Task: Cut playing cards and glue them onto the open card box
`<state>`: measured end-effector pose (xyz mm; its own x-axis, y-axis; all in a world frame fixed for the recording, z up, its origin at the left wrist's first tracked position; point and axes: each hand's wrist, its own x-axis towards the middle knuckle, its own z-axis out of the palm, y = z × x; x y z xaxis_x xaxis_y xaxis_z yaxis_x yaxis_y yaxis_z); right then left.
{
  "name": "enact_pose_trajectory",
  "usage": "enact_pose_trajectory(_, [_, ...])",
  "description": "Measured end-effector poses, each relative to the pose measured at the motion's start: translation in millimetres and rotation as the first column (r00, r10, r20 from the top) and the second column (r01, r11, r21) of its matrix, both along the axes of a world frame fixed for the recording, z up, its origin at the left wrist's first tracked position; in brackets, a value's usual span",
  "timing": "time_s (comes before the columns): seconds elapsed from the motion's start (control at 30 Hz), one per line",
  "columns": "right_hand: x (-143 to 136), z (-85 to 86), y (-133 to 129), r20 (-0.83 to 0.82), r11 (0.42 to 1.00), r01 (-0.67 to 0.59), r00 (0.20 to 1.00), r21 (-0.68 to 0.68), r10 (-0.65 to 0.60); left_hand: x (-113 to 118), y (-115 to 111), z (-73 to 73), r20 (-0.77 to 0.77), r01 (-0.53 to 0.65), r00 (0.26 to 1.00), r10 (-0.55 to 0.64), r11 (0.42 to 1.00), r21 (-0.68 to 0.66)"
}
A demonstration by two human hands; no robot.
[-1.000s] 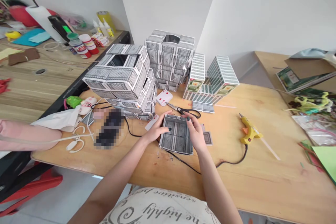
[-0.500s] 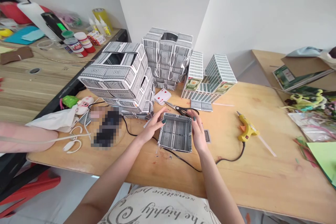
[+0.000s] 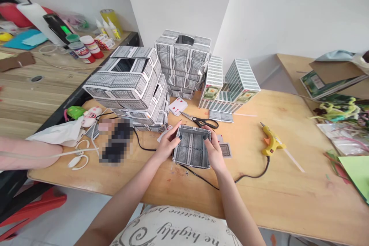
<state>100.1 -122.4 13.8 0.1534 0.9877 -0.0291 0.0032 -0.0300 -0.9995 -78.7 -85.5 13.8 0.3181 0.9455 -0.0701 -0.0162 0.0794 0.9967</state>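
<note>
A square open-topped box made of grey-backed playing cards (image 3: 191, 152) is between my hands, low over the table's front half. My left hand (image 3: 167, 144) grips its left wall, thumb over the rim. On the right wall my right hand (image 3: 213, 150) has its thumb inside and its fingers outside. Black-handled scissors (image 3: 205, 122) lie just beyond the box, beside a pile of face-up cards (image 3: 178, 106). A grey-backed card (image 3: 225, 150) rests to the right of my right hand.
Large card structures (image 3: 123, 80) stand at the back left, with green-striped card blocks (image 3: 230, 88) further right. A yellow glue gun (image 3: 271, 140) lies right; its black cable (image 3: 253, 177) runs under my right arm. Another person's arm (image 3: 31, 153) rests at the far left.
My right hand has closed onto the box's right wall, its thumb now inside. My left thumb has also come over the left rim. More of the card at the right shows.
</note>
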Motion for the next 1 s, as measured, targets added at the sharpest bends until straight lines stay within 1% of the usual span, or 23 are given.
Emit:
enact_pose_trajectory(0.07, [0.0,1.6,0.4,0.027,1.000,0.004,1.000,0.004,-0.004,-0.1,0.0,1.7,-0.017,0.008,1.000,-0.008,1.000,0.011])
enact_pose_trajectory(0.17, [0.8,3.8,-0.7,0.031,1.000,0.018,0.999,-0.009,-0.018,-0.6,-2.1,3.3,0.030,-0.005,1.000,0.004,1.000,0.019])
enact_pose_trajectory(0.3, [0.9,2.9,-4.7,-0.027,0.995,0.079,0.996,-0.064,-0.081,-3.1,-7.9,2.1,0.207,-0.045,0.976,0.063,0.995,-0.089])
enact_pose_trajectory(0.37, [-1.0,1.6,-6.1,-0.043,0.993,0.098,0.994,-0.067,-0.101,-2.9,-11.0,2.1,0.253,-0.041,0.965,0.073,0.991,-0.129])
enact_pose_trajectory(0.53, [-6.4,1.8,-6.7,0.001,0.992,0.115,0.993,-0.059,-0.115,4.0,-14.6,4.4,0.152,-0.040,0.987,0.056,0.994,-0.106])
enact_pose_trajectory(0.73, [-4.9,5.9,-6.5,0.060,0.988,0.142,0.989,-0.057,-0.139,5.7,-9.3,-0.6,0.033,-0.057,0.998,0.059,0.997,-0.045])
enact_pose_trajectory(0.8, [-3.8,6.9,-6.1,0.054,0.989,0.140,0.989,-0.050,-0.137,5.1,-8.3,-2.0,0.051,-0.053,0.997,0.056,0.997,-0.054])
enact_pose_trajectory(0.87, [-2.1,6.9,-6.0,0.024,0.991,0.124,0.992,-0.051,-0.123,4.7,-8.2,-2.4,0.103,-0.038,0.994,0.046,0.996,-0.082])
enact_pose_trajectory(1.0, [2.8,3.5,-9.0,-0.125,0.988,0.116,0.984,-0.101,-0.128,2.5,-7.1,-0.3,0.208,-0.040,0.976,0.066,0.991,-0.128])
